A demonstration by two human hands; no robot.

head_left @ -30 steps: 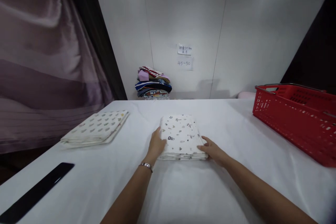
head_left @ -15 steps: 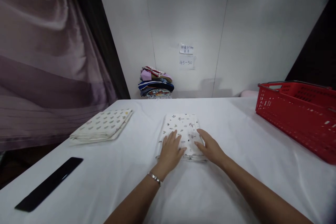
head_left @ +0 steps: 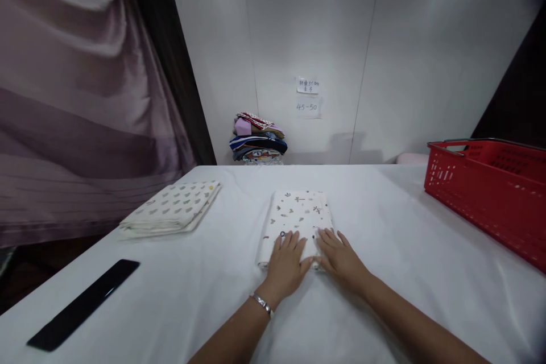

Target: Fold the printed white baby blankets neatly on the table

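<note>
A folded white cloth [head_left: 301, 213] with small grey and brown prints lies flat in the middle of the table. My left hand [head_left: 286, 264] rests palm down on its near left part, fingers stretched out. On the near right part lies my right hand [head_left: 341, 259], also flat with its fingers extended. The two thumbs come close together at the cloth's near edge. A bracelet [head_left: 261, 303] circles my left wrist. Part of the cloth's near edge is hidden under the hands.
Left of the cloth lies another folded cloth [head_left: 173, 207] with rows of prints. Nearer is a flat black strip [head_left: 85, 304]. A red basket [head_left: 486, 199] stands at the right edge. Behind the white table [head_left: 205, 307], folded fabrics [head_left: 258, 139] are stacked by the wall.
My right hand has moved from the cloth's right edge onto its near part, flattening. My left hand has slid slightly toward me. The view has shifted a little.
</note>
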